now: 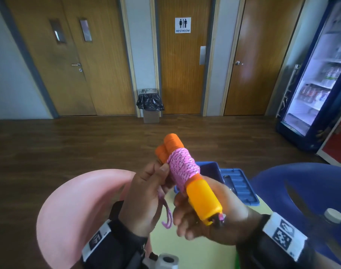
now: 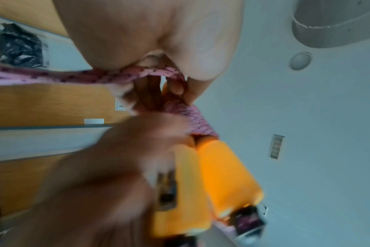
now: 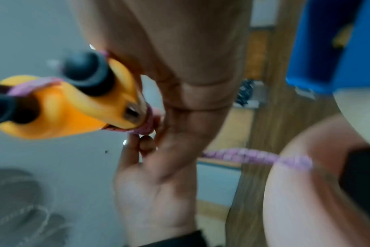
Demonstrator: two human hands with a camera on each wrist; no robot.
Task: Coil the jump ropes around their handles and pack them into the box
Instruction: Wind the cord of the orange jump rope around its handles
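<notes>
Two orange jump-rope handles (image 1: 202, 199) lie side by side, bound in the middle by a coil of pink rope (image 1: 182, 166). My right hand (image 1: 208, 216) grips the near ends of the handles from below. My left hand (image 1: 146, 195) pinches the loose pink rope end (image 1: 166, 215) against the coil with its thumb; the end dangles below. The blue box (image 1: 210, 171) stands open behind the handles, its lid (image 1: 238, 186) lying flat to the right. In the left wrist view the handles (image 2: 220, 173) and the coil (image 2: 192, 117) are blurred. The right wrist view shows the handle ends (image 3: 74, 103) with black caps.
A pink chair back (image 1: 78, 214) is at my lower left and a blue chair (image 1: 301, 191) at my right. The yellow-green table (image 1: 185, 249) lies under my hands. A bottle cap (image 1: 333, 215) shows at right. Across the wooden floor stand a lined bin (image 1: 150, 105), doors and a drinks fridge (image 1: 317, 78).
</notes>
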